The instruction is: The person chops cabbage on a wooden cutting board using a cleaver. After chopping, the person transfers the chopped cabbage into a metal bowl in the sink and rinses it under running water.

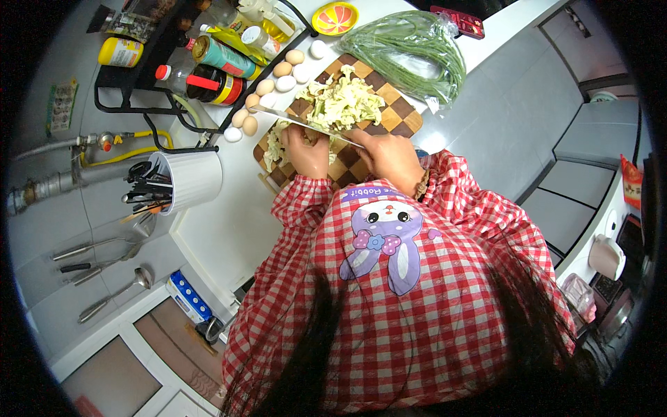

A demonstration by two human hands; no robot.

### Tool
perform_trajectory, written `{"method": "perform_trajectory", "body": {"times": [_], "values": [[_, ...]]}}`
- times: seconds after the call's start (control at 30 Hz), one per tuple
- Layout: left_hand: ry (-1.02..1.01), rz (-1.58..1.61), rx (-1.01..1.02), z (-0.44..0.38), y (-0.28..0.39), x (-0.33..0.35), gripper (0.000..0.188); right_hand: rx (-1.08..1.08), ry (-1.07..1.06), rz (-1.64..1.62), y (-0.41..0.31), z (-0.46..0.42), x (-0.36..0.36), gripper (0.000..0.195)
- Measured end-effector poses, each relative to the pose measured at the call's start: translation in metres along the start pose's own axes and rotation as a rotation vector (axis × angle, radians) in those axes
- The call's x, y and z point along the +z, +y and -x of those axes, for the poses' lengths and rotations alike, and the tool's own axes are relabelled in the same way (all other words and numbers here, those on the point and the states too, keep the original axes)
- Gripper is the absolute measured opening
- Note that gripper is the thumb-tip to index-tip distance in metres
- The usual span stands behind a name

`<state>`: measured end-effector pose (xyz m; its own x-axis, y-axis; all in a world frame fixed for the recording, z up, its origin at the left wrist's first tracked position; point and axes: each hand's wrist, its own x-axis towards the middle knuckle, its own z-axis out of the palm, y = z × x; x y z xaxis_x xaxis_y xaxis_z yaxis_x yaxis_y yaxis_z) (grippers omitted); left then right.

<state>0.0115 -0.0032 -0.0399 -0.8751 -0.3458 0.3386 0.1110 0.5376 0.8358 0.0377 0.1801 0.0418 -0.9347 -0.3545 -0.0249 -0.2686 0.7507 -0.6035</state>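
Note:
My right hand (393, 159) grips a kitchen knife (292, 119) whose blade reaches leftward past my left hand's fingertips. Curled fingers of my left hand (307, 155) rest on a piece of cauliflower (314, 137), partly hidden under the blade and hand. Both hands are over a checkered wooden cutting board (406, 115). Beyond the knife lies a heap of cut cauliflower florets (349, 101). More cauliflower (275, 145) lies on the board left of my left hand.
Several brown and white eggs (266, 86) line the board's left side, beside a black rack (120, 109) of bottles. Bagged long green beans (411, 54) lie at the far right. A white utensil holder (195, 180) stands left, and a yellow citrus-patterned dish (335, 19) sits behind.

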Motion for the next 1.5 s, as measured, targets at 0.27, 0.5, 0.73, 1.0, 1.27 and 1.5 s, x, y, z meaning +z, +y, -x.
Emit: {"method": "perform_trajectory", "body": {"times": [0.27, 0.5, 0.73, 1.0, 1.27, 1.5], "values": [[-0.084, -0.266, -0.043, 0.011, 0.027, 0.003, 0.028, 0.042, 0.054, -0.035, 0.01, -0.008, 0.015, 0.02], [-0.078, 0.589, -0.678, -0.001, 0.007, -0.032, 0.025, 0.155, 0.034, -0.043, 0.021, -0.009, 0.018, 0.026], [0.028, 0.718, -0.682, -0.005, 0.001, -0.027, 0.027, 0.057, 0.079, -0.111, 0.017, -0.007, 0.014, 0.027], [-0.001, 0.604, -0.582, -0.005, 0.015, -0.016, 0.022, -0.032, 0.033, -0.122, 0.006, -0.001, 0.005, 0.025], [-0.002, 0.508, -0.407, -0.002, 0.002, -0.014, 0.025, -0.028, 0.006, -0.096, 0.002, 0.001, 0.0, 0.026], [0.041, 0.126, -0.016, -0.002, -0.008, -0.014, 0.015, -0.017, 0.009, -0.071, 0.003, 0.002, 0.003, 0.027]]}}
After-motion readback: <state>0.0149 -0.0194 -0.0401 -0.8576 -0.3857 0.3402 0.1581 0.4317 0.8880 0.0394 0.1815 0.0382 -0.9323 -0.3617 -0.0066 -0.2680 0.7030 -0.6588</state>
